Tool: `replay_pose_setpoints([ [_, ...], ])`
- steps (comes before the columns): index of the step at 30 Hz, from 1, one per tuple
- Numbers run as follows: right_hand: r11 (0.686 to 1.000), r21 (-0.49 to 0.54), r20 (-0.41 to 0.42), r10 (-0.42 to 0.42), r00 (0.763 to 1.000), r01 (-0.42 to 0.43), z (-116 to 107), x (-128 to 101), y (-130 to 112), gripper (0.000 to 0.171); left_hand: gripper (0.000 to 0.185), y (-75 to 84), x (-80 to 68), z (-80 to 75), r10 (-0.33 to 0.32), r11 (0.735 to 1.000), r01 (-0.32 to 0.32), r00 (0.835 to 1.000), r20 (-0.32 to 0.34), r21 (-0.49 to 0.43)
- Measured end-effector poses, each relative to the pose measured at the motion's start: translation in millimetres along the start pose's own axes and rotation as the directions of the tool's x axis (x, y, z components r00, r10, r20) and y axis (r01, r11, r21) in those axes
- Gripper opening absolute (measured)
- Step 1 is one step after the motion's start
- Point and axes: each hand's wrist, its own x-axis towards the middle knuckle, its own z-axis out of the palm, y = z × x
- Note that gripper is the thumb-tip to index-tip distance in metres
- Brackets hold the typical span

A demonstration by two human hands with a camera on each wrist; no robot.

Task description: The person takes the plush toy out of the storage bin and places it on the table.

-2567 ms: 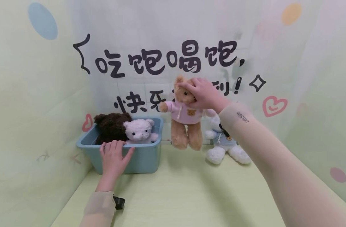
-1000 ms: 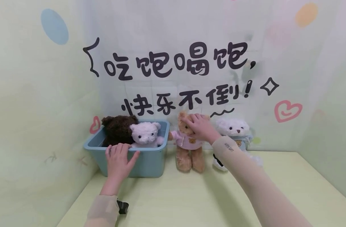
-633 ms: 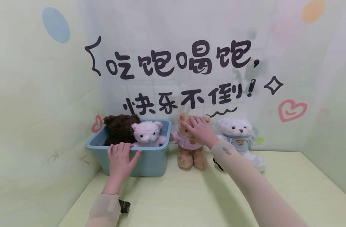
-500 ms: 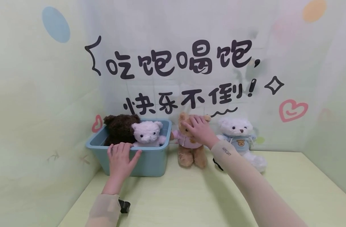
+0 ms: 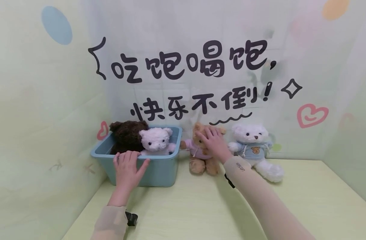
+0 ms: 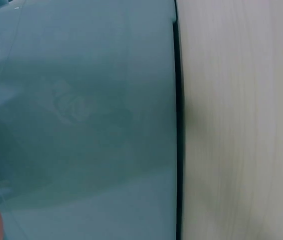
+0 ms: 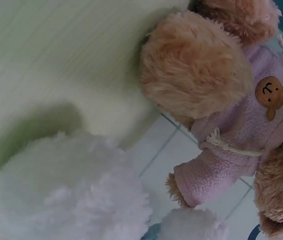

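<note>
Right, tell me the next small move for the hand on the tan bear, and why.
Probably let go and draw the right hand back: the tan bear already sits on the table against the wall, between the blue bin and the white bear.

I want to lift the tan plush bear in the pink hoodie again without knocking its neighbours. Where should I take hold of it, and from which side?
Probably by the head, from above and the front. The tan plush bear in the pink hoodie sits upright against the tiled wall, so its head is free, and the right hand already rests there. The blue plastic bin and the white plush bear in the blue hoodie crowd its sides.
</note>
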Motion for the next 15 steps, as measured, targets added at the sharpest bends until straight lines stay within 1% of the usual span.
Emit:
replay_pose_setpoints([
  [2,1.000,-0.002,0.016,-0.004,1.000,0.004,-0.9,0.8,-2.2,0.090,0.069,0.1,-0.3,-0.3,-0.002,1.000,0.002,1.000,-0.001,0.000],
  [5,1.000,-0.006,0.033,-0.007,0.999,0.007,-2.6,3.3,-6.9,0.084,0.069,0.3,-0.1,-0.8,-0.004,1.000,0.004,1.000,-0.001,-0.001],
  [11,1.000,0.005,-0.015,-0.024,1.000,0.024,-1.2,7.6,-10.9,0.076,0.069,0.0,-0.7,0.1,-0.010,1.000,0.010,1.000,0.003,0.006],
  [15,1.000,-0.010,-0.017,-0.021,1.000,0.020,0.2,7.9,-11.3,0.074,0.070,-0.5,-1.4,1.6,-0.010,1.000,0.010,1.000,0.006,0.009],
])
